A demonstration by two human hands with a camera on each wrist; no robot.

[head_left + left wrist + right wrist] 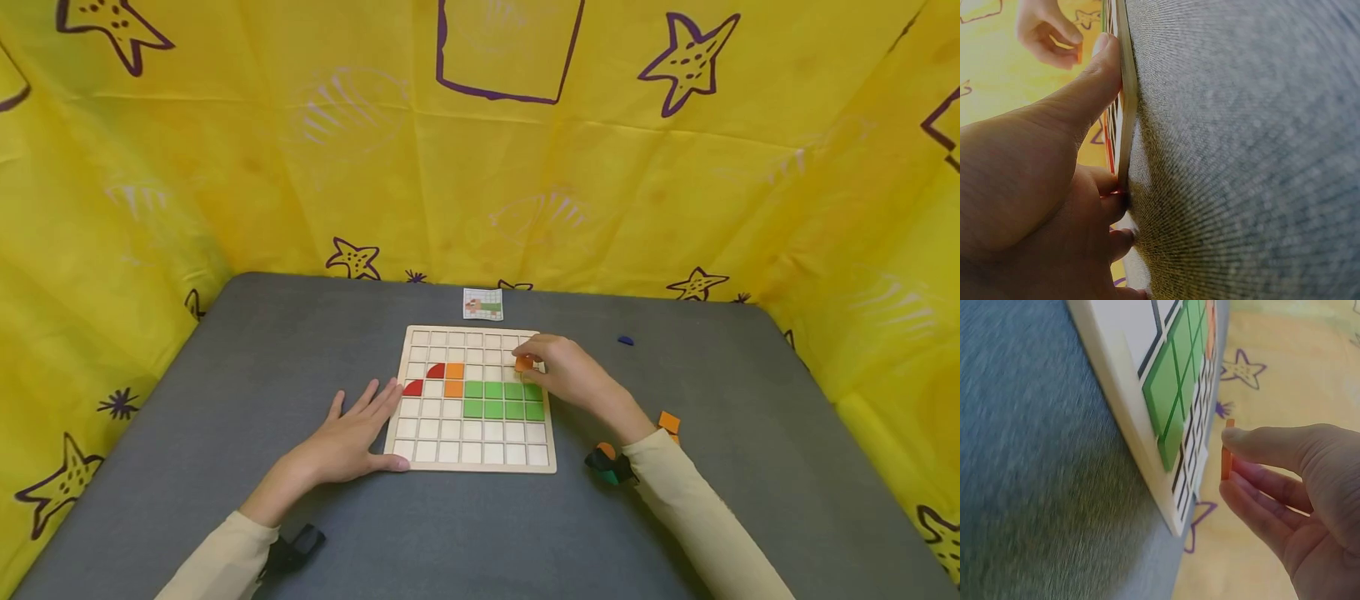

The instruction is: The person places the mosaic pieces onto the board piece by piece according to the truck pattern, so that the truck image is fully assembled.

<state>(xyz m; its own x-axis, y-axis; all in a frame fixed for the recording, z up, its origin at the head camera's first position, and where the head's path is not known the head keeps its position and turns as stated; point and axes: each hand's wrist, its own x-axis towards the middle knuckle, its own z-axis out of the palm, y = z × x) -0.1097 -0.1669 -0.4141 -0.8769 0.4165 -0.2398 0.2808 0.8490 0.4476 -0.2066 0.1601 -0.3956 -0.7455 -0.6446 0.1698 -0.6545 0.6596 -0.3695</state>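
A wooden grid board (472,468) lies on the grey table, with green square tiles (492,399) in two rows at its right. Two orange square tiles (453,379) stand one above the other left of the green ones, beside two red quarter-round tiles (436,372). My right hand (573,372) pinches another orange square tile (1228,450) between thumb and fingers, held over the board's upper right cells, apart from its surface in the right wrist view. My left hand (345,440) rests at the board's left edge, fingers spread and straight, thumb on the lower left corner.
A small picture card (482,305) lies behind the board. A blue piece (626,340) sits at the back right. Loose orange tiles (669,422) lie beside my right forearm, partly hidden by the sleeve. Yellow patterned cloth (480,183) hangs behind the table.
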